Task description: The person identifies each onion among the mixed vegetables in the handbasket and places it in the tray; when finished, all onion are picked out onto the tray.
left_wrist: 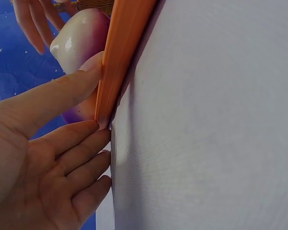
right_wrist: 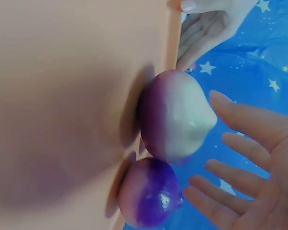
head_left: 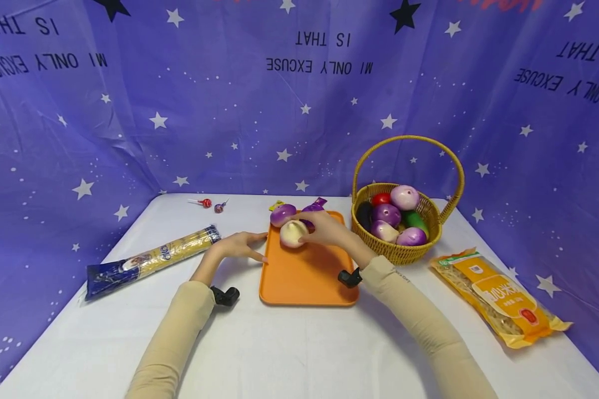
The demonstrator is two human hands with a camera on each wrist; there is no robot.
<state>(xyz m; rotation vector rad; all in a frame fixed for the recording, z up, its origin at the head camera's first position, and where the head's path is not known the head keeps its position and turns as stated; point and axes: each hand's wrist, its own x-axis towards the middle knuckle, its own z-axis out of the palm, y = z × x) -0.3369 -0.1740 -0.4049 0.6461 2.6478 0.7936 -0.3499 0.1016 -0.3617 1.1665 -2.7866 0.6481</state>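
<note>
An orange tray lies on the white table. Two purple-and-white turnips rest at its far left corner: a pale one and a purpler one behind it. My right hand hovers beside the pale turnip with fingers spread and straight, a small gap between them and it. My left hand lies flat on the table, its thumb on the tray's left rim and its straight fingers along the edge.
A wicker basket with several vegetables stands right of the tray. A yellow noodle pack lies far right, a long pasta pack at left. Two lollipops and a purple wrapper lie near the back.
</note>
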